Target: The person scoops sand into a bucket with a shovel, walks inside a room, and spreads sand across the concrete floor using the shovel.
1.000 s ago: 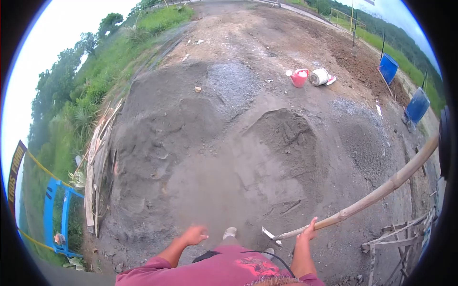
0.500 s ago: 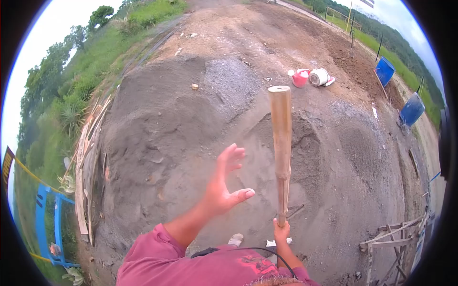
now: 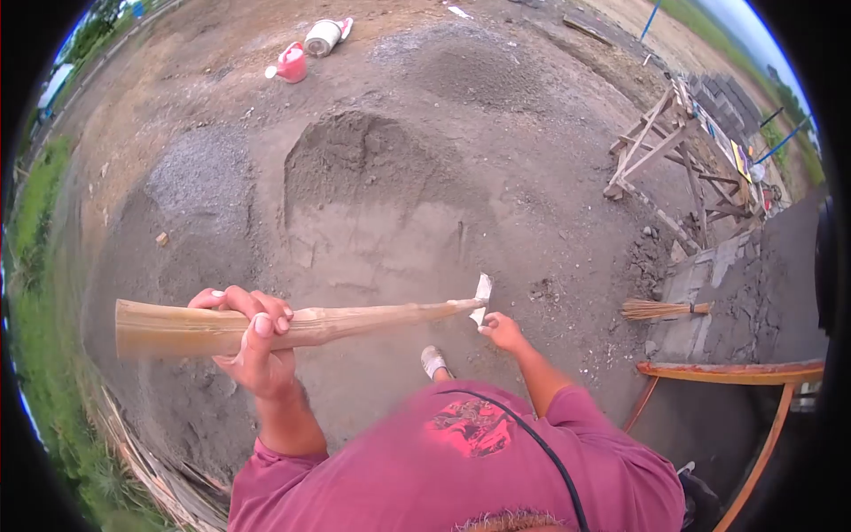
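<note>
A long wooden handle [image 3: 355,324] lies almost level across the view, its thick end at the left. My left hand [image 3: 257,341] is wrapped round it near that thick end. At the handle's right end is a pale, flat metal blade [image 3: 482,300]. Close below the blade, my right hand [image 3: 503,332] has its fingers closed at the blade's lower edge. Beyond the handle rises a mound of grey sandy material [image 3: 363,160], with a smoother patch in front of it.
A red watering can [image 3: 291,64] and a white bucket [image 3: 323,38] lie at the back. Grey gravel [image 3: 202,177] is at the left. On the right are a wooden trestle [image 3: 660,146], a stick broom [image 3: 665,309] and a wooden-edged frame [image 3: 731,373]. Boards [image 3: 155,470] lie lower left.
The view has turned right. My left hand, open before, has closed round the handle. The handle has swung from upright to level, and my right hand is now at its blade end.
</note>
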The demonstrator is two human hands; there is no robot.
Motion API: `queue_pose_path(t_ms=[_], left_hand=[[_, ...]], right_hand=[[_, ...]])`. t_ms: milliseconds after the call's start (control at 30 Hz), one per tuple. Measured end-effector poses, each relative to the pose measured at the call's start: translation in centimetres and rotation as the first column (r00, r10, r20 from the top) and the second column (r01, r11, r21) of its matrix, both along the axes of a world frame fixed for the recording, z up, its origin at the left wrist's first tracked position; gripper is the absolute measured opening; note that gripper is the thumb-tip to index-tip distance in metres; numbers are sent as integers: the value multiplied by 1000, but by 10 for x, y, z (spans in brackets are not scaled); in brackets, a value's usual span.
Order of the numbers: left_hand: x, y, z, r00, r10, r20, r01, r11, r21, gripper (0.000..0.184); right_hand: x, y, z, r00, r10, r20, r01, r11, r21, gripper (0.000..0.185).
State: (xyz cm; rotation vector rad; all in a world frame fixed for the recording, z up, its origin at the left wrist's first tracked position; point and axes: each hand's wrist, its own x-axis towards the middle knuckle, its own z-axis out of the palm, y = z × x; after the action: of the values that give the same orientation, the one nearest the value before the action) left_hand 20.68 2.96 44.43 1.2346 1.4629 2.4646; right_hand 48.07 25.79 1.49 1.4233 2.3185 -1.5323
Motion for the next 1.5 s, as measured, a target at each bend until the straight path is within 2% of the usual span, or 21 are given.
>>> queue_pose_path(t_ms=[67,133,200,300,400,500,600,700,733,767,800,833,867,900,1000,1100,1200,1300,1400,1500], left_hand=[[21,8,4,1000,-17,-13,17,1000,16,45],[41,18,6,997,-70,-41,71,997,10,44],[61,27,8,986,-133,-102,133,991,-10,41],[86,42,7,923,-348,-165,347,937,-35,34],[116,54,14,900,-413,-141,411,910,-47,33],[149,66,13,881,-443,-168,439,896,-63,34],[189,77,9,925,-351,-146,346,936,-58,29],[222,91,4,926,-344,-154,344,939,-25,30],[195,90,-10,901,-95,-423,11,980,-198,29],[139,88,-33,719,92,-689,-351,904,-245,34],[144,93,-34,710,68,-701,-337,906,-254,35],[149,98,-34,701,44,-712,-324,909,-263,36],[214,109,-10,860,-183,-476,69,967,-246,32],[254,117,4,862,-451,-232,437,892,-113,34],[278,127,4,888,-416,-198,404,910,-97,37],[292,135,3,871,-445,-207,436,895,-91,39],[304,140,3,910,-392,-138,377,918,-120,41],[304,145,0,888,-444,-122,431,894,-117,43],[304,146,1,877,-468,-114,456,882,-117,44],[306,146,2,864,-486,-133,472,873,-124,44]], right_hand=[[80,12,-29,987,-113,110,126,984,-123,53],[163,9,-55,935,-318,159,330,943,-50,53],[240,-7,-43,841,-517,160,527,849,-26,48],[342,-51,-27,611,-782,125,791,598,-125,43],[436,-125,-49,312,-947,77,932,290,-218,33],[491,-216,-66,88,-959,269,980,35,-196,28],[513,-288,-78,245,-849,468,968,189,-163,25],[516,-339,-98,450,-799,399,891,434,-135,26],[516,-347,-99,607,-696,384,774,626,-88,27],[520,-348,-99,738,-561,375,616,787,-36,29],[525,-349,-97,837,-399,373,423,906,21,31],[530,-349,-94,836,-416,358,423,904,62,33],[534,-345,-93,836,-431,339,420,901,108,36],[539,-339,-92,838,-444,318,416,896,155,39],[555,-313,-67,581,-763,283,800,600,-24,38],[564,-304,-53,227,-958,178,973,216,-83,37],[574,-299,-60,239,-950,200,971,229,-71,37],[578,-302,-61,329,-914,239,944,326,-56,32],[581,-311,-68,488,-834,258,863,505,3,34],[578,-317,-78,547,-801,243,819,572,45,36]])
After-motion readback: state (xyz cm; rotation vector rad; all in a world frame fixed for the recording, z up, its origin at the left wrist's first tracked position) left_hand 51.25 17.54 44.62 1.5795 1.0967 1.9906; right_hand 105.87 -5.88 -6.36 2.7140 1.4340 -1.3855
